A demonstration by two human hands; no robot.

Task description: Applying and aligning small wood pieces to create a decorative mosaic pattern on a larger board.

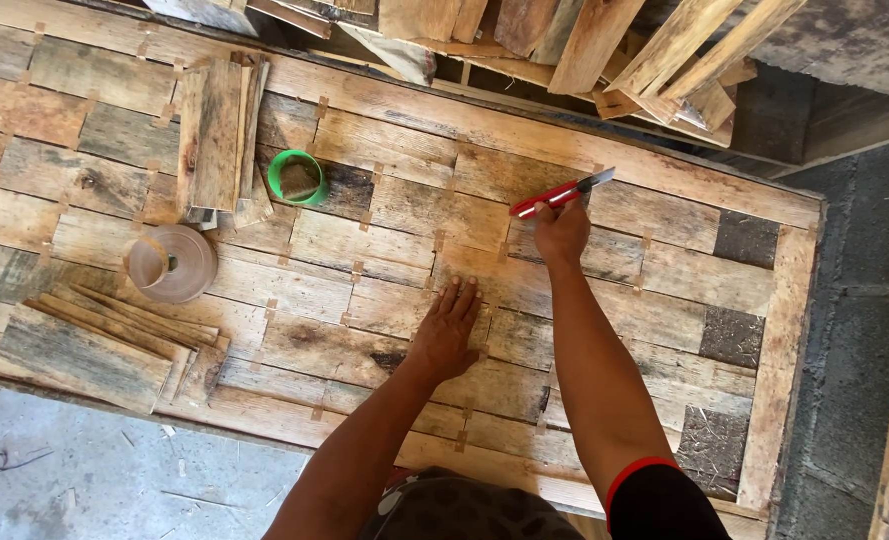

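arms: two bare arms reach up from the bottom of the view, closest to the eye, and a black sleeve with a red edge sits on the right one.
tabletop [605, 150]: biggest thing by far, a long wooden panel made of many old grey and brown boards set side by side, with small bits of tan tape across the joins.
how far along: most of the panel looks filled with boards and taped. three dark rough patches [733, 336] on the right side have no pale board on them, so i think that part is not done yet.
wood heap [605, 40]: lots of loose planks piled past the top edge, too many to count.
thin strips [115, 335]: one stack of loose slats at the lower left of the panel.
short boards [217, 135]: one more stack, near the top left.
tape roll [172, 263]: one tan roll lying on the panel, just above the thin strips.
green cup [298, 177]: one small round green tub beside the short boards.
left hand [449, 328]: open and flat, fingers spread, pressing down on a board in the middle.
right hand [562, 232]: closed tight around the knife, held above the boards.
knife [563, 193]: one red cutter with the blade out, pointing up and to the right, sticking out of the right hand.
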